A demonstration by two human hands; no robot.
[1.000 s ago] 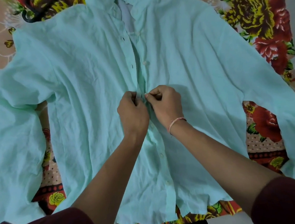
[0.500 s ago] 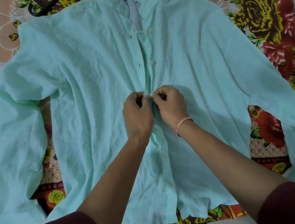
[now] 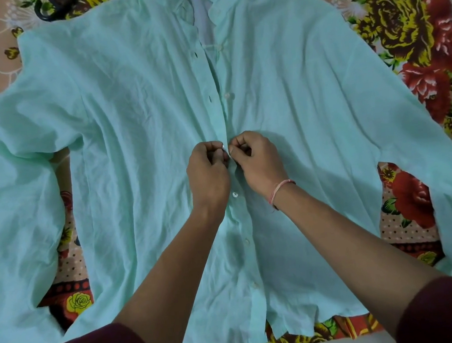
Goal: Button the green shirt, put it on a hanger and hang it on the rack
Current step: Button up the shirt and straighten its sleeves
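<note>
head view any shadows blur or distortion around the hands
Head view: the light is soft and dim; the right hand and its forearm throw a broad soft shadow rightward on the green shirt; that hand and the left hand look sharp, as does the button below them; the edges of the head view bend from the wide angle.

Button [image 3: 223, 147] newly through (between fingertips [image 3: 232, 150])

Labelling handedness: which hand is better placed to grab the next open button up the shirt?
Probably right: the open button sits on the shirt just above the right hand; the left hand is on the buttonhole side.
</note>
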